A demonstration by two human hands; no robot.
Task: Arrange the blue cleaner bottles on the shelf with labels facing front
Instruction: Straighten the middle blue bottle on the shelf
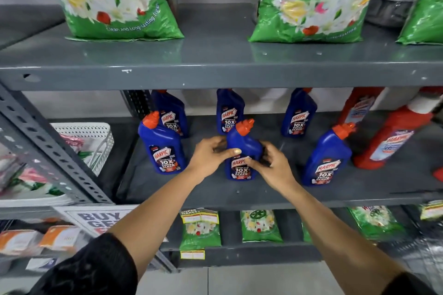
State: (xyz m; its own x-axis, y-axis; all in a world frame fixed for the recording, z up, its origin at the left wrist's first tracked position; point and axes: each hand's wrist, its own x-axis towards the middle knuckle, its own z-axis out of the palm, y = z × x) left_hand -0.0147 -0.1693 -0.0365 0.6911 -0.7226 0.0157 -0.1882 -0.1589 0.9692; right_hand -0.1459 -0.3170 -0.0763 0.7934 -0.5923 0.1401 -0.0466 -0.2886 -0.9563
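Observation:
Several blue cleaner bottles with orange caps stand on the middle grey shelf (215,195), labels toward me. The front middle bottle (243,143) stands upright between both hands. My left hand (211,155) wraps its left side, thumb across the front above the label. My right hand (272,165) touches its right side with curled fingers. Another front bottle (163,148) stands to the left and one (327,158) to the right. Three more blue bottles (173,115) (229,111) (298,112) stand in the back row, their tops hidden by the shelf above.
Red cleaner bottles (393,136) stand at the right of the same shelf. Large green detergent bags (115,0) sit on the upper shelf, small green packets (200,227) on the lower one. A white perforated basket (96,139) stands on the neighbouring shelf at left behind a slanted metal brace (48,141).

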